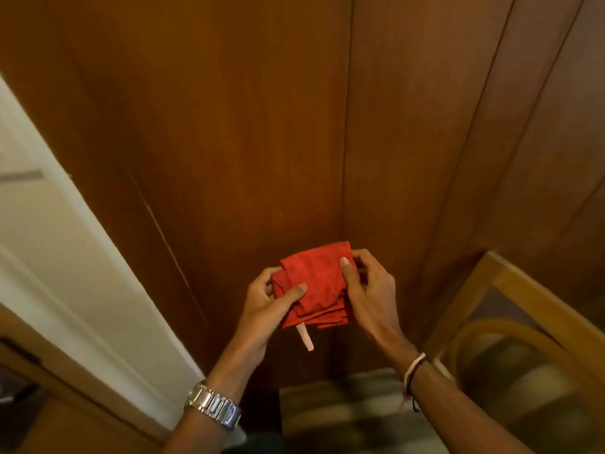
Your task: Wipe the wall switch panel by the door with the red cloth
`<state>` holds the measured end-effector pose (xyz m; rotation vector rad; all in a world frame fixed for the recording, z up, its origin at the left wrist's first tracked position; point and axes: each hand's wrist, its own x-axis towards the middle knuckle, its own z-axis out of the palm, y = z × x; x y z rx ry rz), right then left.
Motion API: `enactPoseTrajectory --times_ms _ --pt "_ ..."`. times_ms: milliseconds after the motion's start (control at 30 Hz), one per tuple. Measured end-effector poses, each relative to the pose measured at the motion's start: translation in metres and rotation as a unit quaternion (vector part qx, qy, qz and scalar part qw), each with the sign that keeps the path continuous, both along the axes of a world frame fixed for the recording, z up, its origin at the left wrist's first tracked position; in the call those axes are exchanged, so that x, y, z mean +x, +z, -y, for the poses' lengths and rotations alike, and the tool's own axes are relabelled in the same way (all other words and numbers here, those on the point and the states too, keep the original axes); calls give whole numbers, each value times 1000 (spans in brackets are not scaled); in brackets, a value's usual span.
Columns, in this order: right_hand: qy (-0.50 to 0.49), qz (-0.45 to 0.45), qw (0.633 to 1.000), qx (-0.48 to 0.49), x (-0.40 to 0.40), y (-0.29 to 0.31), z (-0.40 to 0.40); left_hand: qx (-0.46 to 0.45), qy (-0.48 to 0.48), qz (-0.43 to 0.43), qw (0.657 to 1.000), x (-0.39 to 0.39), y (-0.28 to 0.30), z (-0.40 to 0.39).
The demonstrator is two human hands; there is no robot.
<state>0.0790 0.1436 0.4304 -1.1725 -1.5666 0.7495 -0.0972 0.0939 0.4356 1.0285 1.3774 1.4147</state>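
Observation:
A folded red cloth (319, 283) with a pale tag hanging from its lower edge is held between both hands in front of a brown wood-panelled wall (245, 126). My left hand (268, 306) grips the cloth's left side, thumb on top. My right hand (368, 290) pinches its right edge, thumb pressed on the upper corner. No switch panel is visible in this view.
A white door or wall surface (49, 240) runs along the left with a wooden frame (65, 371) below it. A wooden-framed glass table (530, 306) and a curved chair back (523, 342) stand at the lower right. Checkered floor (343, 414) shows below.

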Motion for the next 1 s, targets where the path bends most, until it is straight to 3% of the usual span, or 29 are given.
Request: enactPoseTrajectory --times_ms 200,433,567,800,1000 --pt "7 74 976 -206 35 -156 24 -217 43 4 975 30 -151 29" --pt "-40 108 925 -363 59 -302 59 -326 46 36 944 59 -297 65" --pt "-44 138 886 -441 66 -362 75 -362 0 -13 932 83 -357 82" --pt "2 145 823 -549 78 -421 91 -378 -103 -91 915 109 -423 101" --pt "39 173 822 -542 80 -421 94 -370 -160 -126 907 107 -423 101"
